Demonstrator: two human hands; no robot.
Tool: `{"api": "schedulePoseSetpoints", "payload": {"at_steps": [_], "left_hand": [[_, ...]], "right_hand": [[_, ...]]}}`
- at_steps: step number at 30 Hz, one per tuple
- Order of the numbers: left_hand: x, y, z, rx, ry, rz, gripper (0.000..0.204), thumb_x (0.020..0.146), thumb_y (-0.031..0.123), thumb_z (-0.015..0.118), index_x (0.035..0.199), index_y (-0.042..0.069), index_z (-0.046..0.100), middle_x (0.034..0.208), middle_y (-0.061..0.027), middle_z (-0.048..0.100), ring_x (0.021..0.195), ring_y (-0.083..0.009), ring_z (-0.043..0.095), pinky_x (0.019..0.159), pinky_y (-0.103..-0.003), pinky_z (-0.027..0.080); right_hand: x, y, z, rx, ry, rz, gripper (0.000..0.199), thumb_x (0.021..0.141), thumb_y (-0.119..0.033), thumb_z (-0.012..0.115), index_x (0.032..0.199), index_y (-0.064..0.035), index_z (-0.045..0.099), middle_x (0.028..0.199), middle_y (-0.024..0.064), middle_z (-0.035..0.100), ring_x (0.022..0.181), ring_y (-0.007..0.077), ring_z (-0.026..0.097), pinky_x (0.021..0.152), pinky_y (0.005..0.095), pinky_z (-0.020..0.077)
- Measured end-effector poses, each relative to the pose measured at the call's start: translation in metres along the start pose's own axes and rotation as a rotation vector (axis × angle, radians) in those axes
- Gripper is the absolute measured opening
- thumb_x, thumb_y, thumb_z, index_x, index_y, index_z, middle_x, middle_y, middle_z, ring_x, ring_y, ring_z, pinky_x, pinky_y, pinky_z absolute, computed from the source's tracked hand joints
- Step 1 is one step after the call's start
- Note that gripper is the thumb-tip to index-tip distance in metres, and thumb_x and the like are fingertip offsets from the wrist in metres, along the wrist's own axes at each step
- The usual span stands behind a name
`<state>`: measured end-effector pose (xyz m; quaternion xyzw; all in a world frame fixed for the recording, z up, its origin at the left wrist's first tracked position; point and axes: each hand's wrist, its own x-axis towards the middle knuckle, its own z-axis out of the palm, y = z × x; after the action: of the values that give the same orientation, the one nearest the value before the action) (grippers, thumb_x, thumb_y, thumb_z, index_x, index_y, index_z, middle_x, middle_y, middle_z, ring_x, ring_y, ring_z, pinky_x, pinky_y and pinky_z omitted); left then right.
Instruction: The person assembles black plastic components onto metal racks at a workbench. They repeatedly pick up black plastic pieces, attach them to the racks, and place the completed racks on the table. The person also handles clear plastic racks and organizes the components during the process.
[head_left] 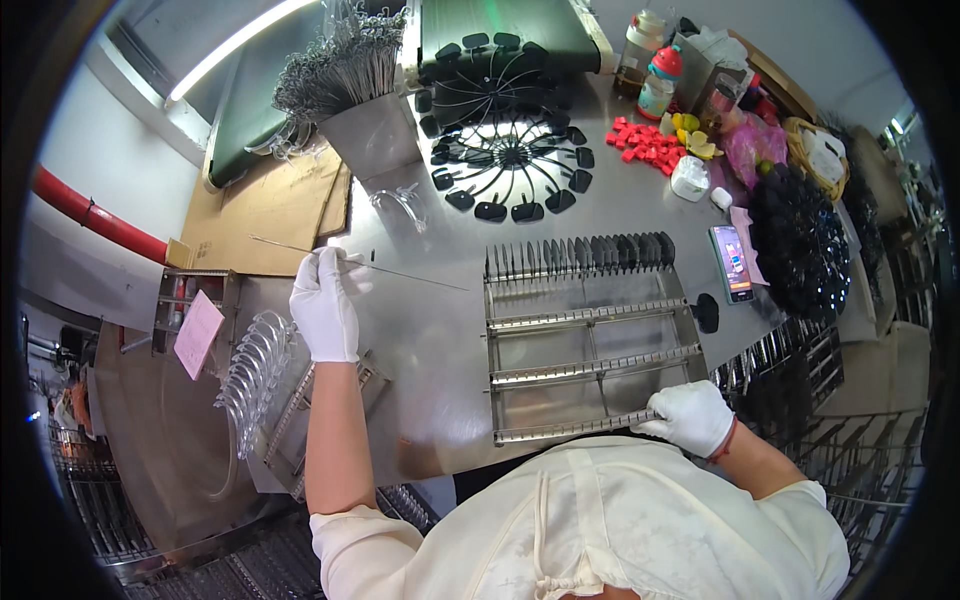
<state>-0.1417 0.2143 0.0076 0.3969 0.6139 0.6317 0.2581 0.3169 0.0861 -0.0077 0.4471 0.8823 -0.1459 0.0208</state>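
Note:
My left hand (326,308), in a white glove, pinches a long thin metal wire (420,279) above the steel table. The wire sticks out on both sides of the fingers. My right hand (690,418), also white-gloved, is closed on the near right corner of a metal rack (592,377) with several notched crossbars. Along the rack's far bar stands a row of flat black pieces (590,256). One loose black piece (706,313) lies beside the rack's right edge.
Black pieces on curved wires (512,153) fan out in rings at the back. A metal box (372,135) of hooked wires stands at the back left, near cardboard (250,220). Clear curved parts (258,370) hang at left. Red blocks (648,143), bottles and a phone (733,264) lie right.

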Motion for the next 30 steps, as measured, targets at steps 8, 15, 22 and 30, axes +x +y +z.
{"api": "schedulePoseSetpoints", "payload": {"at_steps": [8, 15, 22, 30], "left_hand": [[0.033, -0.036, 0.002, -0.175, -0.118, -0.245, 0.024, 0.110, 0.021, 0.052, 0.107, -0.001, 0.061, 0.093, -0.0170, 0.072, 0.072, -0.0209, 0.072, 0.061, -0.030, 0.060], [0.073, -0.108, -0.002, -0.195, -0.189, -0.449, 0.024, 0.109, 0.021, 0.050, 0.107, -0.002, 0.059, 0.099, -0.0192, 0.071, 0.076, -0.0258, 0.072, 0.062, -0.034, 0.060], [0.002, -0.160, -0.010, -0.285, -0.056, -0.807, 0.029, 0.112, 0.024, 0.040, 0.109, 0.000, 0.057, 0.114, -0.0255, 0.070, 0.097, -0.0357, 0.073, 0.073, -0.043, 0.062], [-0.052, -0.149, 0.073, -0.357, -0.471, -0.842, 0.028, 0.109, 0.032, 0.053, 0.096, 0.009, 0.065, 0.077, -0.0017, 0.065, 0.057, -0.0105, 0.061, 0.045, -0.021, 0.045]], "right_hand": [[-0.005, 0.012, 0.002, 0.000, -0.075, 0.022, 0.043, 0.085, -0.050, 0.075, 0.072, -0.0108, 0.064, 0.068, 0.0074, 0.063, 0.065, 0.0290, 0.067, 0.057, 0.0431, 0.0509], [-0.005, 0.018, -0.010, -0.030, -0.061, 0.006, 0.048, 0.081, -0.054, 0.077, 0.068, -0.0101, 0.063, 0.064, 0.0092, 0.060, 0.061, 0.0312, 0.065, 0.056, 0.0433, 0.0495], [0.004, 0.016, -0.027, -0.020, -0.080, 0.016, 0.052, 0.083, -0.059, 0.073, 0.067, -0.0101, 0.063, 0.064, 0.0091, 0.062, 0.060, 0.0324, 0.064, 0.054, 0.0431, 0.0482], [0.024, 0.008, -0.035, 0.017, -0.011, -0.084, 0.046, 0.084, -0.052, 0.075, 0.070, -0.0104, 0.062, 0.063, 0.0082, 0.061, 0.059, 0.0302, 0.064, 0.055, 0.0427, 0.0483]]}}
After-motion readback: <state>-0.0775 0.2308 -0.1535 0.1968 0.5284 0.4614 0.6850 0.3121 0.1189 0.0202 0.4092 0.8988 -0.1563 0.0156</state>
